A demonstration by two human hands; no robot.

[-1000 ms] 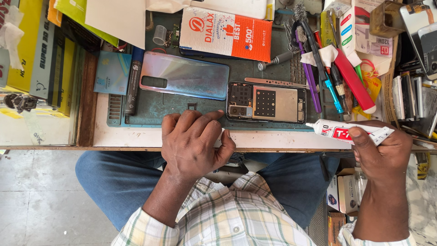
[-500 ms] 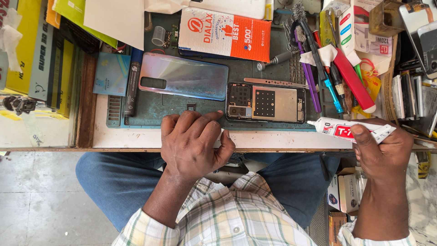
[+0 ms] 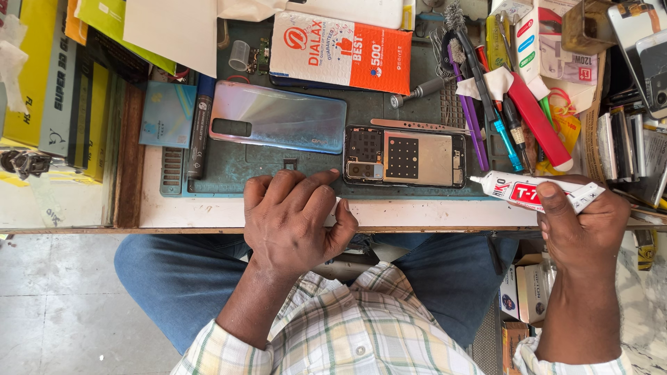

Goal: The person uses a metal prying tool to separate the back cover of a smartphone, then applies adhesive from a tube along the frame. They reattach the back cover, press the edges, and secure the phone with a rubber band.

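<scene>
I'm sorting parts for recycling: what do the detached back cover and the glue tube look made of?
Back cover: probably glossy plastic or glass, judging by its iridescent sheen. Glue tube in the right hand: looks like soft white plastic or foil, creased where squeezed.

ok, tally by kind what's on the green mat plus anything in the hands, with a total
Opened phones: 1, the opened phone
Back covers: 1, the back cover
Black markers: 1, the marker
Tweezers: 1, the tweezers
Glue tubes: 1, the glue tube in the right hand
Left hand: holds nothing
Total: 5
</scene>
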